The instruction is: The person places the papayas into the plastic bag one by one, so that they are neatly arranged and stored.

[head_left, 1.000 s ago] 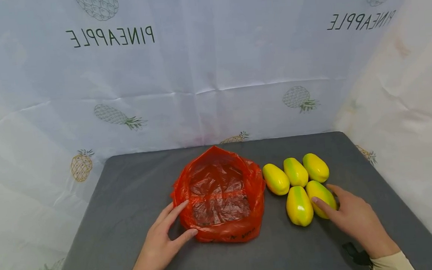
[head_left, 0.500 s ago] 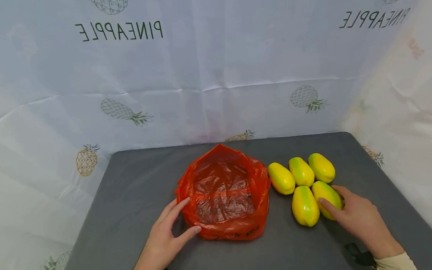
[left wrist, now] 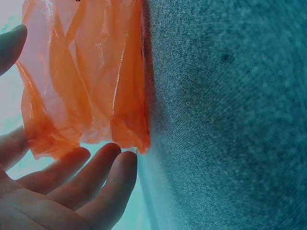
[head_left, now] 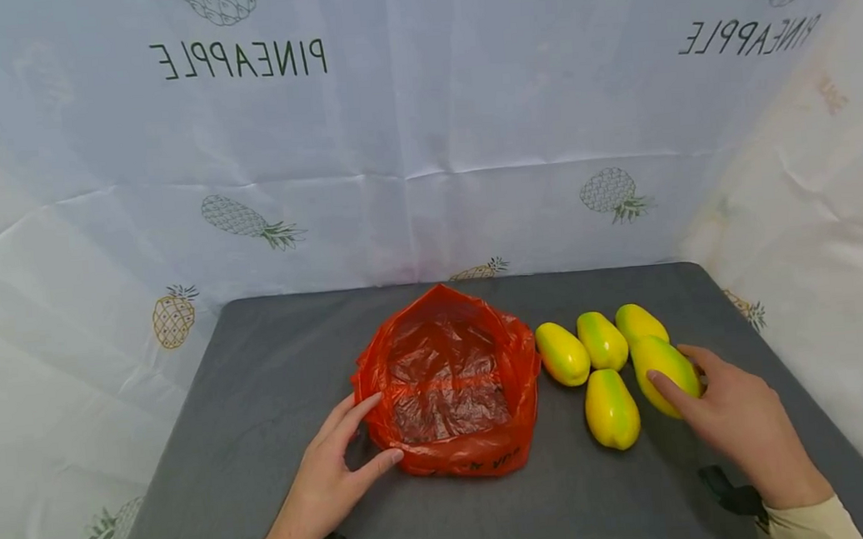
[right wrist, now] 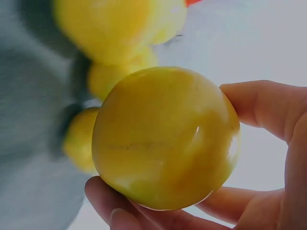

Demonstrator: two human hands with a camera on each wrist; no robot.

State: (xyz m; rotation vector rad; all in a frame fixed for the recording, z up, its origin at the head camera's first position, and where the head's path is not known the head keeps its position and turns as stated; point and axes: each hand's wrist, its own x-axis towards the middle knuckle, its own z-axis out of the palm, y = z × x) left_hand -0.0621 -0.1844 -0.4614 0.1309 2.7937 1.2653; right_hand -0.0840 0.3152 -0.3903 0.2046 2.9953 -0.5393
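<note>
In the head view my right hand [head_left: 743, 419] grips a yellow-green papaya [head_left: 664, 374] at the right of the fruit group. The right wrist view shows the thumb and fingers round that papaya [right wrist: 165, 139], which appears lifted off the table. My left hand [head_left: 326, 477] rests against the left side of a red plastic bag [head_left: 460, 459], thumb and index finger spread on its rim. The bag's mouth gapes upward and no fruit shows inside. In the left wrist view, relaxed fingers [left wrist: 96, 187] lie by the bag's thin wall [left wrist: 91, 72].
Several other papayas lie on the grey table [head_left: 272, 356]: one beside the bag [head_left: 562, 354], another nearer me [head_left: 612, 410], and two more behind. A white cloth [head_left: 391, 122] printed with pineapples hangs behind the table and at both sides.
The right hand has taken the papaya away from its neighbour, up and slightly to the right. My left hand stays at the bag. The head view has shifted a little.
</note>
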